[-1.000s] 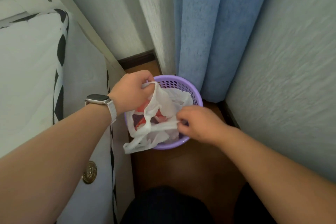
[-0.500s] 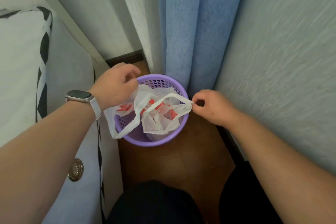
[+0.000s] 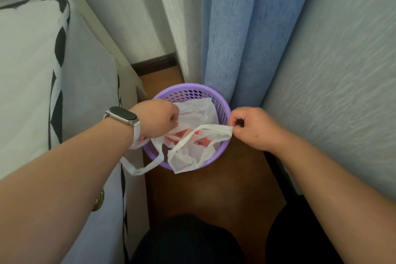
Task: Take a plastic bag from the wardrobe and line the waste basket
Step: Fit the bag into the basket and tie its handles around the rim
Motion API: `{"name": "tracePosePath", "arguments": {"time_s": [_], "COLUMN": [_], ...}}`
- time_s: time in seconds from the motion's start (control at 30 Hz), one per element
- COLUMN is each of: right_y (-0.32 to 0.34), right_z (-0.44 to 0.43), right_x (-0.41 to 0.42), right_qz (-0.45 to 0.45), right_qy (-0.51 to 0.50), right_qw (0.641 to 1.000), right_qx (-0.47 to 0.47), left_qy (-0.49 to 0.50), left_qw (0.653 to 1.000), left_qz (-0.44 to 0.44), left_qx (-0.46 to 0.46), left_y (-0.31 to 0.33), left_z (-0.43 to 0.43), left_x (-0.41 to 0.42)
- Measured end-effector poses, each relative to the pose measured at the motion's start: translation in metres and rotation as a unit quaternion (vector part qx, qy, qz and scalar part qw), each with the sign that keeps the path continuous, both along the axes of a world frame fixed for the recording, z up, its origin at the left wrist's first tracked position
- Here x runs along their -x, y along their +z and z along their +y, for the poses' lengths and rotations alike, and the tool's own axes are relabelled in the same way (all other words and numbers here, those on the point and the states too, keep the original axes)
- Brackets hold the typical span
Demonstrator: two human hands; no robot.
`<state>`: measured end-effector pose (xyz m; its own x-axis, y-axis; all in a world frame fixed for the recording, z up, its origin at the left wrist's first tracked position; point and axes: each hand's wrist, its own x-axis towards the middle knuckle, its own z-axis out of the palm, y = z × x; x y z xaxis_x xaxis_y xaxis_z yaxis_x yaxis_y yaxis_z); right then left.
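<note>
Loosely, the white plastic bag (image 3: 188,157) with red print is sitting half inside the purple waste basket (image 3: 194,94), which is standing on the wooden floor (image 3: 216,197). Its mouth is not yet going over the rim: one flap is draping over the near edge and one handle loop (image 3: 140,170) is dangling outside on the left. The right hand (image 3: 254,128) is pinching the other handle between thumb and curled fingers (image 3: 235,122), stretching it taut just beside the right rim. The left hand (image 3: 157,118) is gripping the bag's left edge, fingers curled under, above the left rim.

Doing this well probably means pulling the two sides apart to open the mouth, folding the hem down over the rim all the way round, then pressing the bottom into the basket. The thin film is likely snagging easily, so gentle tugs are suiting it better.

The left fingertips are hiding beneath the hand, so which part they are holding is unclear. Crumpled film is covering the basket's bottom, the print is too creased for reading, and the blue curtain (image 3: 235,38) is touching the far rim.
</note>
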<state>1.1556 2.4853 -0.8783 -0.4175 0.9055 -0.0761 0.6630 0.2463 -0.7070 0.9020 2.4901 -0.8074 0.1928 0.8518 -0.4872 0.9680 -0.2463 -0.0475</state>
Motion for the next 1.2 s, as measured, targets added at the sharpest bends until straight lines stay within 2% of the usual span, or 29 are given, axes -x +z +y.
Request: {"name": "tracePosePath", "arguments": {"time_s": [0.13, 0.23, 0.3, 0.4, 0.53, 0.67, 0.83, 0.97, 1.07, 1.13, 1.2], "right_y": [0.007, 0.015, 0.017, 0.013, 0.002, -0.005, 0.000, 0.004, 0.001, -0.003, -0.006], "right_z": [-0.003, -0.005, -0.005, -0.004, -0.004, -0.010, -0.012, -0.009, -0.002, 0.002, 0.003], "right_x": [0.005, 0.016, 0.027, 0.043, 0.055, 0.054, 0.038, 0.022, 0.006, -0.002, -0.006], "right_qz": [0.005, 0.053, 0.054, -0.008, -0.070, -0.123, -0.173, -0.166, -0.097, -0.069, -0.056], "right_qy": [0.007, -0.050, -0.069, -0.036, -0.015, 0.062, 0.108, 0.077, 0.002, -0.026, -0.038], "right_qw": [0.999, 0.997, 0.996, 0.998, 0.995, 0.987, 0.977, 0.983, 0.995, 0.997, 0.998], "right_qx": [0.039, 0.008, 0.006, 0.057, 0.068, 0.080, 0.059, 0.032, 0.009, 0.000, 0.005], "left_qy": [0.012, 0.023, 0.035, 0.051, 0.074, 0.080, 0.086, 0.053, -0.049, -0.092, -0.105], "left_qw": [0.998, 0.989, 0.980, 0.968, 0.956, 0.947, 0.947, 0.962, 0.988, 0.993, 0.993], "left_qz": [-0.061, -0.132, -0.178, -0.226, -0.264, -0.279, -0.252, -0.223, -0.114, -0.035, -0.011], "left_qx": [-0.025, -0.059, -0.077, -0.097, -0.106, -0.136, -0.183, -0.151, -0.095, -0.061, -0.050], "left_y": [-0.001, 0.002, 0.003, 0.002, 0.000, 0.000, 0.004, 0.010, 0.010, 0.006, 0.003], "left_z": [0.003, 0.003, 0.003, 0.003, 0.005, 0.006, 0.005, 0.001, -0.002, -0.001, 0.001], "left_x": [0.000, -0.003, -0.005, -0.005, -0.005, -0.003, -0.001, 0.000, 0.004, 0.007, 0.010]}}
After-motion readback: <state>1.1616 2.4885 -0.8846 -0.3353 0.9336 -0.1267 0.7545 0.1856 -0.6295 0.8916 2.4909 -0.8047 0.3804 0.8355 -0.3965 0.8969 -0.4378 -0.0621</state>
